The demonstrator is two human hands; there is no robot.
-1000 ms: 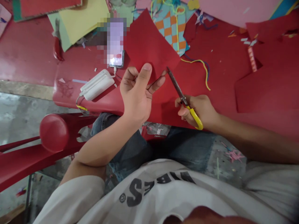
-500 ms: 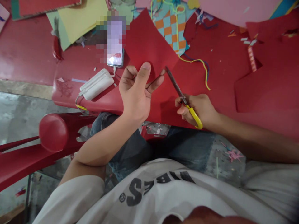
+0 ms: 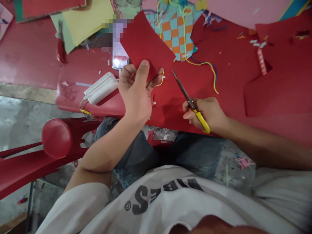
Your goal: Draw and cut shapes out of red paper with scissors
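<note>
My left hand (image 3: 136, 87) pinches a piece of red paper (image 3: 148, 42) by its lower edge, the thumb lying on top. The paper is raised and tilted, covering part of a lit phone (image 3: 120, 53). In my right hand (image 3: 209, 110) is a pair of scissors (image 3: 188, 97) with yellow handles, blades pointing up and left. Their tip is a short way from the paper's right corner, apart from it. The blades look closed or nearly so. Below my left fingers, a short yellow string (image 3: 161, 79) and tiny white scraps lie on the red surface.
A white power bank (image 3: 102, 87) sits left of my left hand, cabled towards the phone. Red-handled pliers (image 3: 59, 47) lie farther left. A blue and orange woven paper (image 3: 174, 35) and yellow yarn (image 3: 204, 63) lie beyond. A red chair (image 3: 57, 138) stands at left.
My left hand has moved left with the red paper, away from the scissors, uncovering the short yellow string and white scraps. My right hand and the scissors have hardly moved.
</note>
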